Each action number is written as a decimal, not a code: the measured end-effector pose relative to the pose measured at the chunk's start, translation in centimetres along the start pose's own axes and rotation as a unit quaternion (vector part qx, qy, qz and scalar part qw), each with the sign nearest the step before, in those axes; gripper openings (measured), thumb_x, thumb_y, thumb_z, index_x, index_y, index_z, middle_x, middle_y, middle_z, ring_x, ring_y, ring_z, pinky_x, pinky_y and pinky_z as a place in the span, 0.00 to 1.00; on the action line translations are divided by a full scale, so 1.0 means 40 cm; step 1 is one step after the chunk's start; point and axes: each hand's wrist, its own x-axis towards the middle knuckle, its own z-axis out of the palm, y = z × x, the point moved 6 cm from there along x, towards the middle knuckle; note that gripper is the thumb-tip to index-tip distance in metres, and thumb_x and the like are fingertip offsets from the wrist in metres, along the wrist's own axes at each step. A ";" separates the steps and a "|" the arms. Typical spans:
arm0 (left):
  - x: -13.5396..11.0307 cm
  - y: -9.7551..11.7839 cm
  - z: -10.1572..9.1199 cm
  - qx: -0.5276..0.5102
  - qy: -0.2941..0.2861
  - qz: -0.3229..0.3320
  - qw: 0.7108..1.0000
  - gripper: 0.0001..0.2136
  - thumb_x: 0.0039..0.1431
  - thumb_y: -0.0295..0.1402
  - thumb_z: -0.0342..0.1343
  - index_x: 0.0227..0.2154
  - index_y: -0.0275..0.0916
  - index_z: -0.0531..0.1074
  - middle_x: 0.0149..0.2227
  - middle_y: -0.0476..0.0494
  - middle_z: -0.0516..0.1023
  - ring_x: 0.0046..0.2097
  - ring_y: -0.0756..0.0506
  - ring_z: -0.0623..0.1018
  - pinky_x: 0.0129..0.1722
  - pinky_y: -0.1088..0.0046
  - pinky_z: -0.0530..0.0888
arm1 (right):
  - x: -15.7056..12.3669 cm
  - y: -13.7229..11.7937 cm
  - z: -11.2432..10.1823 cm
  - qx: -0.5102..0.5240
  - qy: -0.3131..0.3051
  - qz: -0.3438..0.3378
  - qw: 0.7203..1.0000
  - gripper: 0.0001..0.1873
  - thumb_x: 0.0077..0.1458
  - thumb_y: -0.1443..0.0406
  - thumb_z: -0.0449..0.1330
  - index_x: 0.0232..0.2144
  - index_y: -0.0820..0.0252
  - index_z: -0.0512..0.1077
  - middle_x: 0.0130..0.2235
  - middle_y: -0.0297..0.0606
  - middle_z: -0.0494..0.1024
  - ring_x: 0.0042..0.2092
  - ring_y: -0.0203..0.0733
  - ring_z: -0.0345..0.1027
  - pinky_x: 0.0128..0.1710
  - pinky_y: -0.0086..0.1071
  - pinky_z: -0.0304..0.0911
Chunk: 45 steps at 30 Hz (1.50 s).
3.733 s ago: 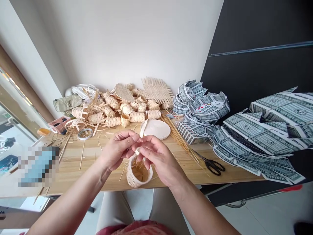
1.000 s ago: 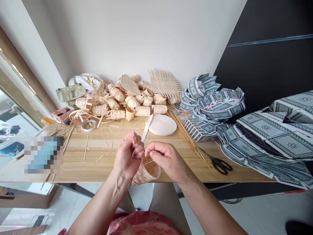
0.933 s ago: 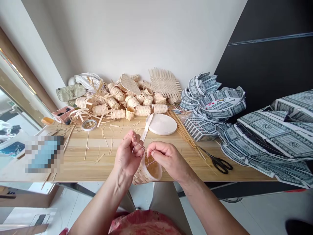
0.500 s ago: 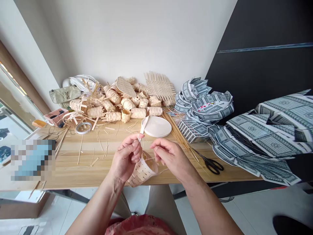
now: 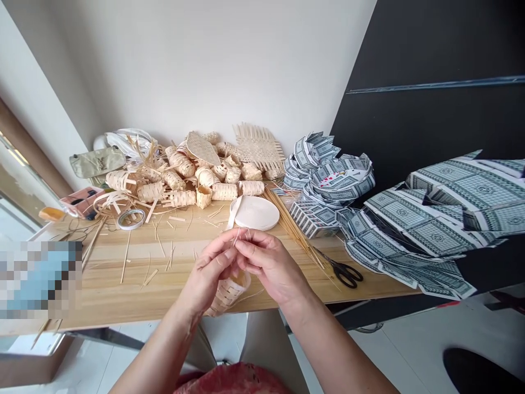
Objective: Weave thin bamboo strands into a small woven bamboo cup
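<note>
A small woven bamboo basket (image 5: 225,293) hangs below my hands at the near edge of the wooden table (image 5: 123,284). My left hand (image 5: 211,271) holds it from the left with its fingers curled. My right hand (image 5: 268,265) meets the left above the basket's rim, and both pinch a thin strand (image 5: 238,235) together. A white ribbon (image 5: 232,213) runs from my fingers back to a flat white ribbon roll (image 5: 254,213) on the table.
A heap of small woven baskets (image 5: 184,178) and a woven mat (image 5: 257,146) lie at the back. Bamboo skewers (image 5: 293,227) and black scissors (image 5: 343,271) lie to the right, beside folded playing-card pieces (image 5: 328,172). A tape roll (image 5: 125,219) and loose splinters lie on the left.
My right hand, apart from the left half a second ago, has closed in on it above the basket. The basket has dropped lower under my hands.
</note>
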 end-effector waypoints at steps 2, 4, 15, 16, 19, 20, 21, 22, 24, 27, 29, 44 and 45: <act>-0.002 0.010 -0.010 0.001 0.022 0.012 1.000 0.16 0.50 0.38 0.61 0.43 0.44 0.75 0.25 0.49 0.71 0.24 0.54 0.63 0.20 0.81 0.55 | 0.003 -0.001 -0.002 0.024 0.011 0.001 1.000 0.13 0.42 0.61 0.66 0.24 0.63 0.68 0.19 0.29 0.65 0.21 0.27 0.57 0.17 0.23 0.35; -0.002 0.025 -0.024 -0.015 0.054 0.028 0.998 0.12 0.46 0.36 0.64 0.37 0.43 0.78 0.32 0.47 0.73 0.27 0.55 0.65 0.20 0.82 0.56 | 0.003 -0.001 -0.007 0.049 0.011 0.011 0.999 0.14 0.40 0.61 0.68 0.23 0.63 0.67 0.21 0.27 0.65 0.19 0.24 0.52 0.17 0.22 0.35; 0.013 0.045 -0.018 -0.202 0.017 -0.019 0.979 0.12 0.47 0.31 0.63 0.18 0.32 0.66 0.27 0.49 0.68 0.25 0.56 0.68 0.19 0.85 0.63 | -0.014 -0.007 -0.003 -0.005 -0.095 0.022 0.995 0.14 0.51 0.58 0.61 0.23 0.63 0.67 0.15 0.24 0.58 0.17 0.25 0.43 0.17 0.24 0.35; 0.013 0.045 -0.015 -0.204 0.011 -0.019 0.979 0.12 0.48 0.32 0.63 0.18 0.32 0.65 0.28 0.48 0.69 0.25 0.56 0.68 0.19 0.85 0.63 | -0.014 -0.006 -0.001 -0.004 -0.098 0.015 0.995 0.14 0.51 0.58 0.61 0.23 0.63 0.67 0.14 0.24 0.57 0.17 0.25 0.42 0.17 0.25 0.36; 0.013 0.046 -0.004 -0.211 -0.004 -0.016 0.977 0.13 0.49 0.34 0.62 0.20 0.34 0.64 0.26 0.49 0.69 0.24 0.56 0.68 0.19 0.85 0.62 | -0.016 0.004 0.010 0.016 -0.104 0.010 0.994 0.15 0.52 0.57 0.61 0.23 0.62 0.66 0.14 0.22 0.53 0.17 0.25 0.39 0.17 0.25 0.36; 0.013 0.047 0.000 -0.213 -0.005 -0.013 0.977 0.14 0.49 0.34 0.62 0.20 0.35 0.62 0.23 0.51 0.66 0.23 0.55 0.67 0.19 0.84 0.63 | -0.016 0.007 0.013 0.023 -0.098 0.005 0.995 0.15 0.52 0.56 0.61 0.22 0.62 0.66 0.14 0.22 0.52 0.17 0.25 0.38 0.17 0.25 0.35; 0.013 0.048 0.004 -0.216 -0.004 -0.008 0.976 0.15 0.50 0.34 0.62 0.20 0.35 0.61 0.21 0.52 0.63 0.22 0.55 0.65 0.20 0.84 0.63 | -0.018 0.009 0.016 0.028 -0.089 -0.004 0.996 0.16 0.51 0.56 0.61 0.22 0.62 0.66 0.14 0.22 0.51 0.17 0.25 0.37 0.17 0.25 0.35; 0.013 0.050 0.008 -0.220 0.000 -0.003 0.976 0.15 0.50 0.34 0.61 0.19 0.35 0.60 0.19 0.54 0.60 0.22 0.55 0.64 0.20 0.84 0.63 | -0.019 0.012 0.018 0.034 -0.080 -0.014 0.996 0.16 0.51 0.55 0.61 0.22 0.62 0.66 0.15 0.22 0.50 0.17 0.25 0.37 0.17 0.25 0.34; 0.014 0.052 0.016 -0.235 0.010 0.013 0.972 0.16 0.52 0.34 0.60 0.19 0.36 0.58 0.18 0.55 0.55 0.21 0.55 0.60 0.21 0.83 0.62 | -0.021 0.020 0.025 0.051 -0.065 -0.029 0.996 0.17 0.50 0.55 0.62 0.22 0.62 0.67 0.14 0.22 0.48 0.17 0.25 0.36 0.17 0.25 0.34; 0.015 0.052 0.023 -0.266 0.024 0.042 0.963 0.14 0.55 0.32 0.56 0.20 0.36 0.58 0.18 0.55 0.51 0.21 0.55 0.57 0.21 0.82 0.61 | -0.020 0.034 0.030 0.092 -0.032 -0.038 0.994 0.17 0.47 0.55 0.63 0.20 0.61 0.66 0.13 0.21 0.47 0.16 0.25 0.35 0.16 0.25 0.34; 0.016 0.050 0.025 -0.287 0.032 0.053 0.956 0.13 0.57 0.30 0.54 0.20 0.37 0.58 0.19 0.55 0.48 0.21 0.55 0.55 0.22 0.81 0.61 | -0.018 0.039 0.031 0.121 -0.014 -0.047 0.991 0.16 0.46 0.56 0.64 0.20 0.61 0.66 0.13 0.21 0.47 0.16 0.25 0.35 0.16 0.25 0.35; 0.024 0.047 -0.009 -0.289 0.042 0.014 0.956 0.12 0.57 0.31 0.54 0.21 0.36 0.60 0.18 0.55 0.54 0.20 0.56 0.55 0.20 0.82 0.58 | -0.003 0.019 0.005 -0.004 -0.037 0.000 0.999 0.15 0.49 0.55 0.62 0.22 0.62 0.70 0.15 0.24 0.54 0.17 0.25 0.38 0.16 0.25 0.32; 0.024 0.056 -0.017 -0.237 0.027 0.018 0.971 0.12 0.54 0.32 0.58 0.21 0.36 0.62 0.20 0.54 0.58 0.20 0.56 0.57 0.19 0.83 0.57 | 0.000 0.008 -0.005 -0.030 -0.037 0.000 0.999 0.15 0.49 0.56 0.62 0.24 0.63 0.71 0.17 0.26 0.59 0.17 0.25 0.40 0.16 0.26 0.32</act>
